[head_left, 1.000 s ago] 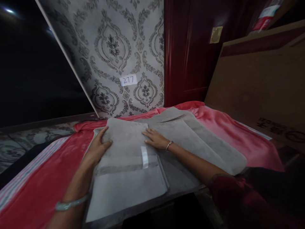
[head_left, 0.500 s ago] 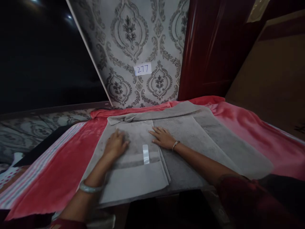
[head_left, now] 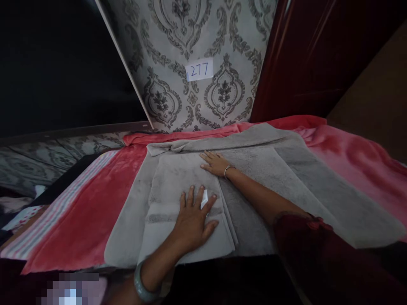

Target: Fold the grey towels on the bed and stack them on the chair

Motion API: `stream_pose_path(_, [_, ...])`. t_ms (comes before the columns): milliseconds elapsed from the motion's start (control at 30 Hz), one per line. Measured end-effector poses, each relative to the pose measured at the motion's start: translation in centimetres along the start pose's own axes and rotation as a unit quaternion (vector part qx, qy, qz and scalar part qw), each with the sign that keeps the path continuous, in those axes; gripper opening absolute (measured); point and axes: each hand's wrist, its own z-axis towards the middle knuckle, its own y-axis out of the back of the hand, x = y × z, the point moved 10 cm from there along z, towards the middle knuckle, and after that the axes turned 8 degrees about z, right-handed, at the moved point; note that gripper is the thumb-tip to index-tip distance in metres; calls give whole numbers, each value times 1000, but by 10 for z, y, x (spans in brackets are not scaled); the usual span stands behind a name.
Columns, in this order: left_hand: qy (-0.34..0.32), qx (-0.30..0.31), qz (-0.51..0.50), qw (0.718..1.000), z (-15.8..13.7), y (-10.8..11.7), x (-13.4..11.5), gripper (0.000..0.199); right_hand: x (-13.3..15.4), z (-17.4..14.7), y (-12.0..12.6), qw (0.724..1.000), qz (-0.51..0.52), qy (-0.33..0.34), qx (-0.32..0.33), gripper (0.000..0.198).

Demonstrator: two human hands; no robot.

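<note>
A folded grey towel (head_left: 178, 173) lies on a larger spread of grey plush cloth (head_left: 254, 178). My left hand (head_left: 192, 222) rests flat on the lower part of the folded towel, its fingers spread, partly covering a small shiny white label (head_left: 204, 198). Near the towel's far right corner, my right hand (head_left: 216, 164) presses palm down with fingers apart. Layered edges of the folded towel show along its right side. Neither hand grips anything.
Red and pink blanket (head_left: 85, 212) spreads beneath the grey cloth, with a striped border at left. A dark screen (head_left: 63, 67) stands at back left. Patterned wallpaper (head_left: 190, 101) carries a paper marked 277 (head_left: 199, 69). A dark red wooden panel (head_left: 305, 55) is at back right.
My left hand has moved right and nearer, from the towel's far left part onto its lower middle over the label. My right hand stays near the far right corner. The view has shifted slightly.
</note>
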Motion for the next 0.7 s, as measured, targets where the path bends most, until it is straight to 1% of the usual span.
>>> stream_pose_path(233, [-7,-11,-17,1000,0,-1,0,76,-15,9,-4,1000,15,-15,-7,68])
stream_pose_path(333, [-6,-10,-23,1000,1,-2,1,78,-17,10,-4,1000,20,-13,-14,69])
stream_pose_path(533, [-4,14,-21,1000,5,-3,3,80,-14,11,0,1000,13,-13,-19,67])
stream_pose_path(633, [-2,13,-12,1000,5,-2,4,80,-12,1,6,1000,7,-11,-13,63])
stream_pose_path(700, [-1,4,-6,1000,5,0,5,79,-17,-16,11,1000,-5,-11,-8,61])
